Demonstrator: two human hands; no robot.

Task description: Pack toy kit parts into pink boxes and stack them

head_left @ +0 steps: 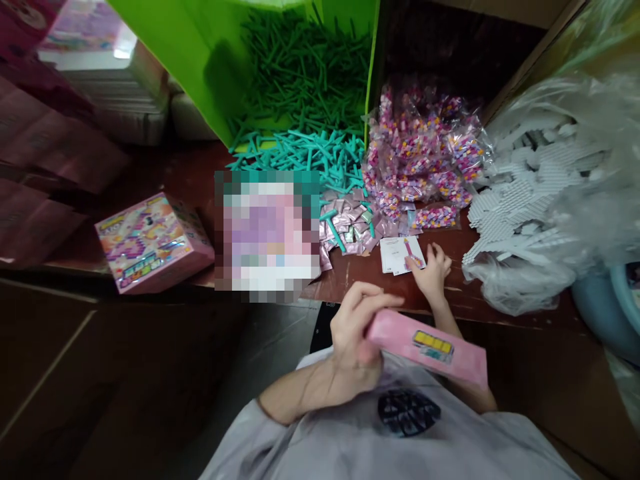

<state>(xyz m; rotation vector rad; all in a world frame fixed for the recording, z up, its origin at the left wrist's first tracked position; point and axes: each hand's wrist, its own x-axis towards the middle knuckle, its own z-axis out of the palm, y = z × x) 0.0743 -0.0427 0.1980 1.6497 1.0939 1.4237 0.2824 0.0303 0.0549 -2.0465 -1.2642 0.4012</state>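
Observation:
My left hand (357,333) is closed on one end of a flat pink box (430,347) with a yellow label, held close to my chest. My right hand (431,270) reaches out over the brown table (360,280) and its fingertips rest on a small white leaflet (400,255). Its fingers are bent and pressed to the paper. Just beyond the leaflet lie small pink foil packets (350,223).
A green bin (200,60) spills teal plastic sticks (305,150). Bags of pink beads (425,153) sit beside it. White plastic grid pieces in clear bags (545,193) lie at the right. A closed pink toy box (153,241) stands at the left.

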